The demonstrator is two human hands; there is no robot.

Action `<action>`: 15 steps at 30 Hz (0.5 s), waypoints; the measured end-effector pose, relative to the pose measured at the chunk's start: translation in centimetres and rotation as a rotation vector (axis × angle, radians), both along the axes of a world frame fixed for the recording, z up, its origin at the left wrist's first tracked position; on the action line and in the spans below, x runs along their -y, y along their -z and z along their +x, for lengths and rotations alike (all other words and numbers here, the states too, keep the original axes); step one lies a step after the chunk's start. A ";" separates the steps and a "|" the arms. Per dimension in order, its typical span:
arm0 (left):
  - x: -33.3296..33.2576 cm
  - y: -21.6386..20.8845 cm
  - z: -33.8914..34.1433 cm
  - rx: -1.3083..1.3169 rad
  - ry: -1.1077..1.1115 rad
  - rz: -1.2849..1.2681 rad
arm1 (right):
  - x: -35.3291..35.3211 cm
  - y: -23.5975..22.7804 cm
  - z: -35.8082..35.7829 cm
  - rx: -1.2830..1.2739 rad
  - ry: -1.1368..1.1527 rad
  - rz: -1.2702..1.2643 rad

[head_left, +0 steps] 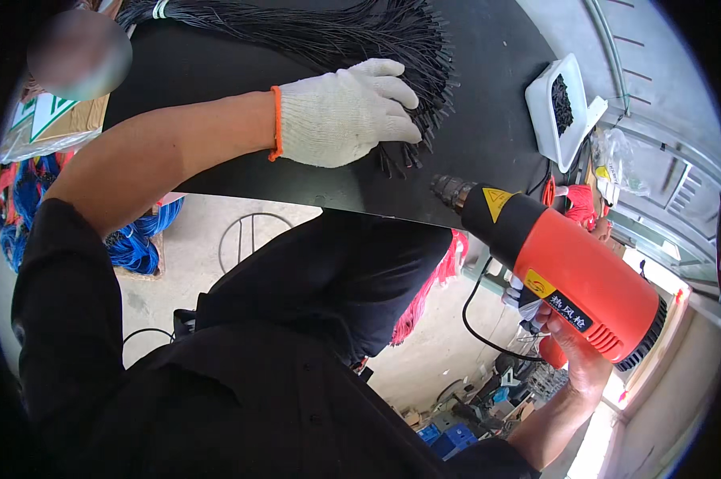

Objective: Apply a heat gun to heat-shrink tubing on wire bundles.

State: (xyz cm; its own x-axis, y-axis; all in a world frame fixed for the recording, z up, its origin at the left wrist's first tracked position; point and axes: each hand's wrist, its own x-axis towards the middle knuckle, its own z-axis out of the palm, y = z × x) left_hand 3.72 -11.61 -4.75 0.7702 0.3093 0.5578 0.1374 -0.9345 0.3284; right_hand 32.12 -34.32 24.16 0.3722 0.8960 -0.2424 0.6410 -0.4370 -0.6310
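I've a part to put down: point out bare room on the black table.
Bare black tabletop lies between the wire bundle and the white bin, and between the bundle and the left forearm. It is crowded where the gloved left hand rests on the bundle, and near the nozzle of the heat gun.

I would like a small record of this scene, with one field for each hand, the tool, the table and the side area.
Left hand: white glove, orange cuff; laid over black wires near their ends
Right hand: around the handle of the heat gun
Tool: orange body, dark nozzle toward the table
Table: black; wires on it, white tray of small black pieces at right
Left side: blue coils
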 end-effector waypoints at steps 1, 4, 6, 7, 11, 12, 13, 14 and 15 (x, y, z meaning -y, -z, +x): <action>0.0 0.0 0.0 0.000 0.002 -0.001 | 0.1 0.0 0.2 0.000 0.002 -0.001; -0.1 0.1 0.0 -0.054 0.009 0.011 | 0.3 0.2 0.8 -0.025 0.032 -0.006; -0.2 0.0 -0.1 -0.027 0.009 0.008 | 0.3 -0.1 1.0 -0.038 0.049 -0.009; -0.2 -0.1 -0.1 -0.026 0.009 0.008 | 0.3 -0.2 1.1 -0.044 0.058 -0.011; 0.0 -1.0 -0.5 -0.140 0.068 -0.057 | 0.5 -0.3 1.4 -0.075 0.094 -0.016; 0.0 -1.2 -0.6 -0.182 0.096 -0.067 | 0.6 -0.3 1.5 -0.083 0.103 -0.016; -0.2 -1.5 -0.7 -0.182 0.095 -0.065 | 0.6 -0.5 1.5 -0.090 0.111 -0.015; -0.4 -1.6 -0.9 -0.161 0.140 -0.075 | 0.6 -0.7 1.5 -0.097 0.120 -0.014; -0.5 -1.7 -1.0 -0.142 0.187 -0.084 | 0.7 -0.7 1.6 -0.105 0.131 -0.012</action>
State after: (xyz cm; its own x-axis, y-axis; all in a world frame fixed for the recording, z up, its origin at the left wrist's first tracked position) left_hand 2.76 -11.15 -3.01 0.8870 0.1953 0.4184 0.0153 -0.9181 0.3961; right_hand 33.68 -35.06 24.88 0.4582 0.8379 -0.2966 0.5090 -0.5209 -0.6853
